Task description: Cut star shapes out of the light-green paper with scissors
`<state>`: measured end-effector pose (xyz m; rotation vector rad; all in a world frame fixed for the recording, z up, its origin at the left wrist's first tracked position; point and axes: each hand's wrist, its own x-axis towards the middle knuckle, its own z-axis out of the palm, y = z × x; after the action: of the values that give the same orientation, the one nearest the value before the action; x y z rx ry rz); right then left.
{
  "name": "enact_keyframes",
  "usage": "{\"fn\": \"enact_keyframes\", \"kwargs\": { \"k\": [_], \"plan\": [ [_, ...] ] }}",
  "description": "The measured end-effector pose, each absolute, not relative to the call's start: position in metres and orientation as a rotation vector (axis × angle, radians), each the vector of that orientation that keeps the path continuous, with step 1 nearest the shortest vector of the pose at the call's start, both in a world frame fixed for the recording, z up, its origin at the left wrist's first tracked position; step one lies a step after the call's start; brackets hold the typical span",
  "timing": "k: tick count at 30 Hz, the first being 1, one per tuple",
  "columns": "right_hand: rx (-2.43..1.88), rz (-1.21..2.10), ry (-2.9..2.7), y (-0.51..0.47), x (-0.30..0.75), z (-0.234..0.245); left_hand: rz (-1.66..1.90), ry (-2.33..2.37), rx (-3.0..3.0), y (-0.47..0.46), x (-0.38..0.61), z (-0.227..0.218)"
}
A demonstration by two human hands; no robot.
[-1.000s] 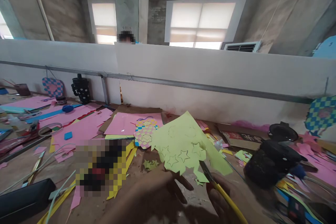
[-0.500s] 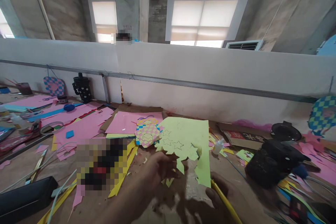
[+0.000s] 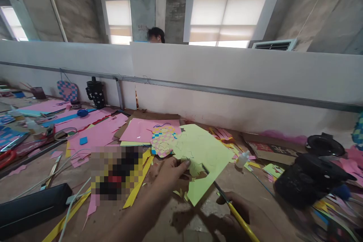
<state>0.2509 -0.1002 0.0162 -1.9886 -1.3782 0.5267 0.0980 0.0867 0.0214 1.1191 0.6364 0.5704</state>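
The left hand point(image 3: 167, 176) pinches 1 yellow-green paper sheet point(image 3: 208, 155) between thumb and fingers, holding it up above the counter point(image 3: 36, 174). The sheet has a jagged, cut edge. The right hand point(image 3: 241, 219) closes around the yellow handle of 1 pair of scissors point(image 3: 227, 200), whose tips reach the sheet's lower edge. The sheet partly overlaps 1 checkered woven paper piece point(image 3: 163, 141), which lies on 1 pink paper sheet point(image 3: 147, 130). Just right of the yellow-green sheet stands 1 small glue bottle point(image 3: 243, 159), and further right sit 1 bulky black object point(image 3: 307, 181) and 1 round black lid point(image 3: 324, 145). A pixelated patch point(image 3: 116, 174) hides whatever lies left of the hands. Near the wall at left are 1 woven black cup point(image 3: 95, 92), 1 blue-and-pink woven mat point(image 3: 67, 90) and 1 blue roll point(image 3: 82, 112), with 1 black case point(image 3: 31, 208) at the near left. Beyond the white partition point(image 3: 227, 68), 1 person's head point(image 3: 155, 34) shows.
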Motion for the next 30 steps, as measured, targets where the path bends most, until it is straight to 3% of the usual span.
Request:
{"fn": "enact_keyframes", "kwargs": {
  "k": [5, 11, 19, 30],
  "plan": [
    [-2.098, 0.716, -1.485, -0.110, 0.264, 0.028, 0.660, 0.636, 1.217, 0.100, 0.093, 0.031],
    [-1.894, 0.941, -1.635, -0.122, 0.288, 0.026, 0.649, 0.629, 1.306, 0.112, 0.089, 0.031],
    [-1.709, 1.141, -1.392, -0.121, 0.282, 0.021, 0.469, 0.520, 1.359, 0.102, 0.085, 0.034],
    [-1.601, 1.019, -1.486, -0.118, 0.270, 0.031, 0.382, 0.473, 1.366, 0.104, 0.080, 0.028]
  ]
}}
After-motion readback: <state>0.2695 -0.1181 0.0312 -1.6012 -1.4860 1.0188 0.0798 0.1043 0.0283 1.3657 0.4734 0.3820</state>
